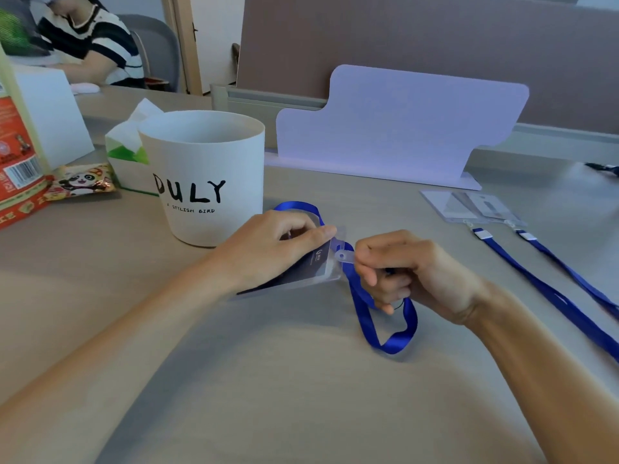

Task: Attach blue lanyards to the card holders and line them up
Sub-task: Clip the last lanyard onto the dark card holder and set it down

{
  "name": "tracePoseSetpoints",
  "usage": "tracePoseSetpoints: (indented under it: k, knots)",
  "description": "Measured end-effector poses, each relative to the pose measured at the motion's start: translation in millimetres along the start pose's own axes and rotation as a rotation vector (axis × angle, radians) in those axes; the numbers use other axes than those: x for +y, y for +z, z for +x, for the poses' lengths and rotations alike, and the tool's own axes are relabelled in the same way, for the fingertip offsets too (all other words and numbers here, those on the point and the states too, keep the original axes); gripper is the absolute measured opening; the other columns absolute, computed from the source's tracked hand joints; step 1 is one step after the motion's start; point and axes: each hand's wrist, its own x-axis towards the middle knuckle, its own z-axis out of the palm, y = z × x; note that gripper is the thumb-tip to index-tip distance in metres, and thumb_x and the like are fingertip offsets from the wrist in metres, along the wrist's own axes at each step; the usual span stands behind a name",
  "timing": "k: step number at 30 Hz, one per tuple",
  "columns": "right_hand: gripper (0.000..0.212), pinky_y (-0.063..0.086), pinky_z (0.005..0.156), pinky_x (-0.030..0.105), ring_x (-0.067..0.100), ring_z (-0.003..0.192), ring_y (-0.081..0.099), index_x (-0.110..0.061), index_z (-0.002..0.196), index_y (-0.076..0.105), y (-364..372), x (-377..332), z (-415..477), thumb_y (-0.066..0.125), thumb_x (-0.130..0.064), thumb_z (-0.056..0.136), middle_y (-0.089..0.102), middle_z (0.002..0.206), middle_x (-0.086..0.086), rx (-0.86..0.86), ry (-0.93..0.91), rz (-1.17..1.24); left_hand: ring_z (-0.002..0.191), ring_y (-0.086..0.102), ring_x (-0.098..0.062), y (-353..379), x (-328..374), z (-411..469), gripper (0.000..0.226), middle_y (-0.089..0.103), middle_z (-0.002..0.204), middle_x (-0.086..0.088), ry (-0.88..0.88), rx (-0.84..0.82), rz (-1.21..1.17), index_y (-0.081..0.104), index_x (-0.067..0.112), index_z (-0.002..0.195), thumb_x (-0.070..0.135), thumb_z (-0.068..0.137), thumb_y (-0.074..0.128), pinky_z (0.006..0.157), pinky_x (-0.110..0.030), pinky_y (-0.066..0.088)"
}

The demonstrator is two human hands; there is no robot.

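Only the head view to go on, so here goes. The card holder sits around the middle of the surface, just in front of the white bucket with DULY on it. The left hand has a closed grip on it, fingers curled over the far edge and pinning it down. The right hand is just beside the holder's slot end. Its grip is closed too, pinching the clear strap at the end of the blue lanyard. The rest of that ribbon loops out under the right hand toward the near edge, and another bit pokes out behind the left hand by the bucket.

Looks to me like the strap isn't fastened through the slot yet, but the fingers hide the actual fastener so I can't say for sure.

What could go wrong:
- That strap is small and slippery-looking. It could pop out of the pinch, or miss the slot if the holder twists under the left hand.
- The slack loop near the right wrist could snag and drag the holder along.
- The bucket is near enough that a backwards tug could bump it.

Over toward the right edge, two finished holders lie side by side with the attached lanyards running toward the near right corner. A careless sweep of the right arm would mess up that line.
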Motion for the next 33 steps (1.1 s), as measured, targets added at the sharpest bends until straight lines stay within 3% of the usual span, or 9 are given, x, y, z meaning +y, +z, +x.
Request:
tracePoseSetpoints:
  k: [3,6,12,18,21,24,27,30,33]
  knots:
    - [0.027,0.037,0.049,0.027,0.019,0.049,0.019,-0.013,0.060,0.051,-0.4,1.1,1.2,0.049,-0.024,0.084,0.021,0.050,-0.002,0.051,-0.011,0.044,0.056,0.043,-0.007,-0.9,1.5,1.2,0.041,0.049,0.056,0.013,0.025,-0.024,-0.048,0.058,0.026,0.065,0.058,0.089,0.046,0.060,-0.024,0.034]
    - [0.026,0.037,0.048,0.026,0.019,0.049,0.017,-0.014,0.060,0.047,1.1,2.3,4.2,0.049,-0.024,0.084,0.018,0.052,0.000,0.057,0.005,0.105,0.056,0.038,-0.006,1.7,5.1,1.8,0.043,0.041,0.056,0.012,0.057,-0.067,-0.143,0.049,0.021,0.062,0.054,0.088,0.043,0.060,-0.024,0.032]
    - [0.027,0.035,0.049,0.028,0.020,0.048,0.018,-0.014,0.060,0.041,6.0,2.6,4.7,0.046,-0.020,0.085,0.018,0.049,-0.001,-0.068,0.009,0.165,0.058,0.036,-0.006,12.0,2.0,1.9,0.041,0.038,0.060,0.013,0.063,-0.100,-0.129,0.045,0.026,0.060,0.045,0.097,0.043,0.061,-0.026,0.031]
    - [0.028,0.037,0.048,0.026,0.017,0.048,0.017,-0.014,0.058,0.046,-0.1,-0.3,2.8,0.046,-0.019,0.086,0.017,0.050,0.000,-0.005,-0.035,0.282,0.062,0.037,-0.006,8.4,7.2,-1.8,0.041,0.036,0.063,0.010,0.083,-0.057,-0.247,0.043,0.011,0.066,0.033,0.101,0.043,0.062,-0.018,0.031]
    - [0.026,0.036,0.048,0.027,0.017,0.048,0.016,-0.014,0.059,0.047,1.1,0.2,3.3,0.047,-0.019,0.085,0.017,0.050,-0.001,0.016,-0.029,0.278,0.075,0.046,-0.014,10.3,5.2,-1.5,0.042,0.043,0.071,0.001,0.063,-0.080,-0.275,0.047,0.013,0.067,0.038,0.100,0.044,0.074,-0.031,0.036]
    - [0.024,0.034,0.049,0.028,0.018,0.049,0.015,-0.015,0.060,0.044,6.4,1.8,5.5,0.046,-0.019,0.083,0.018,0.049,-0.002,0.000,-0.004,0.258,0.071,0.046,-0.024,11.9,6.9,-2.6,0.042,0.055,0.072,-0.007,0.062,-0.085,-0.251,0.054,0.011,0.073,0.044,0.098,0.043,0.072,-0.039,0.040]
    - [0.021,0.034,0.049,0.028,0.018,0.050,0.015,-0.013,0.061,0.042,10.2,1.5,5.9,0.046,-0.019,0.081,0.017,0.050,-0.001,-0.003,0.001,0.260,0.085,0.057,-0.030,11.3,9.5,-3.8,0.049,0.064,0.100,-0.022,0.063,-0.101,-0.212,0.060,0.003,0.090,0.048,0.096,0.041,0.087,-0.050,0.044]
    - [0.024,0.036,0.048,0.028,0.019,0.052,0.017,-0.002,0.066,0.044,11.4,0.3,6.5,0.048,-0.021,0.081,0.015,0.057,0.004,0.057,0.019,0.260,0.081,0.055,-0.026,7.6,9.1,-2.0,0.039,0.065,0.091,-0.013,0.078,-0.081,-0.187,0.063,0.004,0.091,0.037,0.099,0.044,0.077,-0.031,0.044]
    - [0.019,0.036,0.047,0.026,0.017,0.054,0.022,-0.007,0.070,0.051,10.8,1.1,8.7,0.057,-0.022,0.078,0.021,0.062,0.002,0.162,0.017,0.287,0.063,0.049,-0.003,2.7,8.7,-1.0,0.032,0.059,0.067,0.012,0.062,-0.086,-0.197,0.065,0.005,0.089,0.030,0.098,0.048,0.062,-0.012,0.037]
